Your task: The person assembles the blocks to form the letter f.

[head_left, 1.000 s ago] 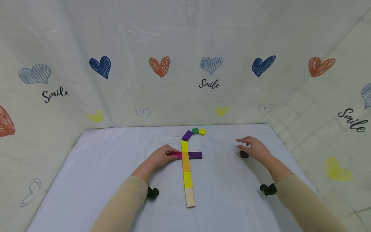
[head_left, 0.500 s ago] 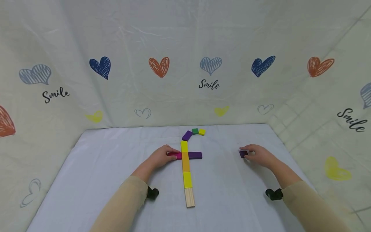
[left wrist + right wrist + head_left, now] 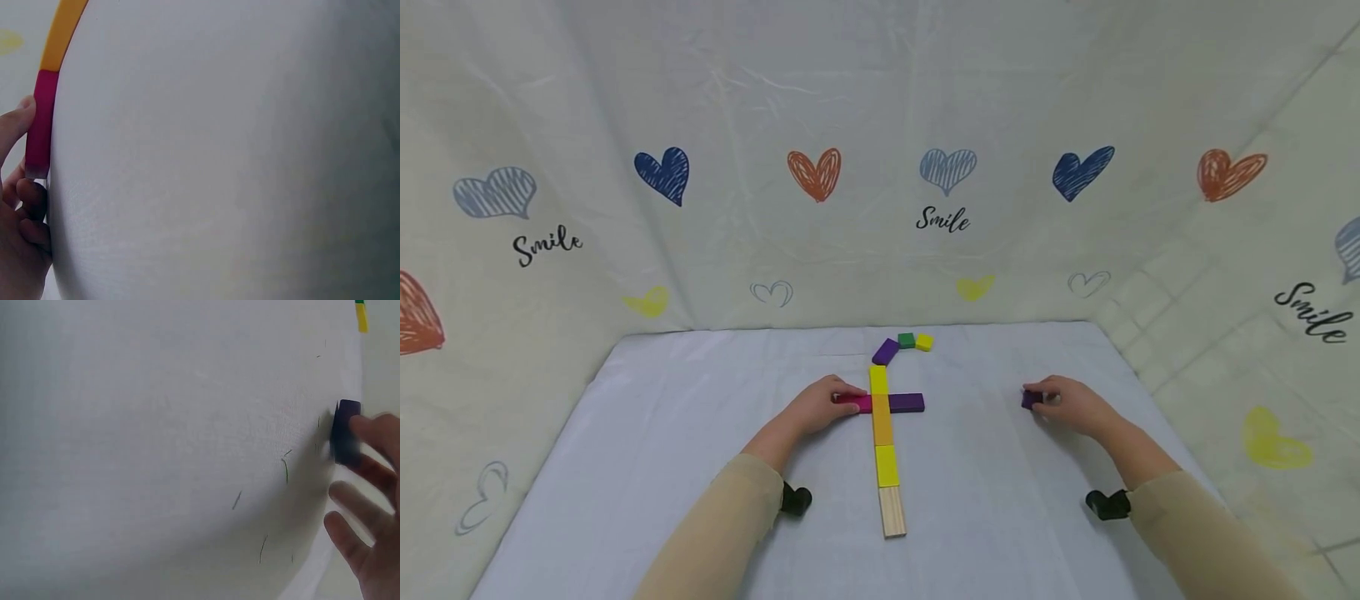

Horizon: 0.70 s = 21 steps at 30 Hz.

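My left hand holds the magenta wooden block between thumb and fingers, with its end against an orange block. That orange block belongs to an upright line with a yellow block above it, then another yellow block and a plain wood block below. Opposite the magenta block, a purple block touches the orange one's right side. Over on the right, my right hand pinches a dark purple block by thumb and forefinger; its other fingers are spread apart.
Beyond the line's top lie a slanted purple block, a small green block and a small yellow block. A white cloth covers the table. Behind rises a pale curtain printed with hearts.
My right hand has come down and back onto the dark purple block and taken it between thumb and forefinger. The block appears slightly tipped. My left hand stays on the magenta block.
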{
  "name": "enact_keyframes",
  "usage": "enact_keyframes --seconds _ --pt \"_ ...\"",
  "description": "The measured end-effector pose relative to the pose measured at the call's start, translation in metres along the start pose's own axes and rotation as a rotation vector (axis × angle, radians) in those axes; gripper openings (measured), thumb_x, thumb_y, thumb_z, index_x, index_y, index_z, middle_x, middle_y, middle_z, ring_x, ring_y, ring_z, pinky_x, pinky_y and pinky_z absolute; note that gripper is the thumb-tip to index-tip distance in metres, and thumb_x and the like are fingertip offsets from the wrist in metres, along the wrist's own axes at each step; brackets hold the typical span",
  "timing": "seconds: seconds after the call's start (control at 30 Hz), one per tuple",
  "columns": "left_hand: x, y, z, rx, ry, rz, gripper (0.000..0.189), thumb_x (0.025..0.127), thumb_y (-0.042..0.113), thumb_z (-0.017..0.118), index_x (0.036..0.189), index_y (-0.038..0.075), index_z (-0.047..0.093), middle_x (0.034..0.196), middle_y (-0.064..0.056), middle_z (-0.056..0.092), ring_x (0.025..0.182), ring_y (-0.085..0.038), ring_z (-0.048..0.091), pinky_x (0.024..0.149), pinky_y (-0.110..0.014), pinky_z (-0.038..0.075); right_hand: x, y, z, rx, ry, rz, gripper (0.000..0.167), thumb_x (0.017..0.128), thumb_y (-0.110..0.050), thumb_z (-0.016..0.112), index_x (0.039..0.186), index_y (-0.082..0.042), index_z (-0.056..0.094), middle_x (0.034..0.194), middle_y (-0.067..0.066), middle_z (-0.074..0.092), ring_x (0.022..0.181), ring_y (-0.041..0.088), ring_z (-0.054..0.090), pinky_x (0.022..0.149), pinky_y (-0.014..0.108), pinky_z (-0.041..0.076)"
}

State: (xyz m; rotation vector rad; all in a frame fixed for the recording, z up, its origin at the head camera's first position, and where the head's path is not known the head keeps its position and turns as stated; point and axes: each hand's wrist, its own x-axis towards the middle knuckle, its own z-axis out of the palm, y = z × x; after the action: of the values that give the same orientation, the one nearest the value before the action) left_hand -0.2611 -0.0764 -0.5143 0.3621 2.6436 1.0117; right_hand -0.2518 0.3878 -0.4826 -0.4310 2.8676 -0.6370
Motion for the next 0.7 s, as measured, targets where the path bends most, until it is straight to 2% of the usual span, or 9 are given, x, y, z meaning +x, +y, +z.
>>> enact_keyframes --seconds 0.1,0.33,0.7 --pt "0.001 -0.001 0.000 0.006 -0.001 0.004 0.030 0.093 0.034 0.070 0.123 0.033 0.071 0.114 0.002 0.060 0.107 -0.019 0.054 0.099 -0.040 0.047 0.002 -0.003 0.002 -0.010 0.013 0.020 0.043 0.092 -0.021 0.070 0.131 -0.003 0.064 0.117 0.016 0.064 0.103 0.031 0.058 0.086 0.050 0.048" --pt "0.000 -0.001 0.001 0.003 -0.003 0.006 0.029 0.093 0.035 0.070 0.122 0.033 0.071 0.114 0.003 0.060 0.107 -0.019 0.054 0.098 -0.041 0.047 0.014 -0.018 0.005 -0.026 0.030 0.086 0.045 0.094 -0.027 0.068 0.135 -0.010 0.062 0.125 0.018 0.061 0.112 0.037 0.058 0.093 0.055 0.047" --pt "-0.001 -0.001 0.001 0.016 0.003 0.006 0.029 0.093 0.034 0.070 0.123 0.034 0.071 0.114 0.003 0.060 0.106 -0.019 0.054 0.097 -0.038 0.048 0.048 -0.047 0.013 -0.010 0.041 0.117 0.046 0.095 -0.031 0.067 0.137 -0.014 0.061 0.123 0.013 0.062 0.104 0.030 0.057 0.087 0.048 0.049"
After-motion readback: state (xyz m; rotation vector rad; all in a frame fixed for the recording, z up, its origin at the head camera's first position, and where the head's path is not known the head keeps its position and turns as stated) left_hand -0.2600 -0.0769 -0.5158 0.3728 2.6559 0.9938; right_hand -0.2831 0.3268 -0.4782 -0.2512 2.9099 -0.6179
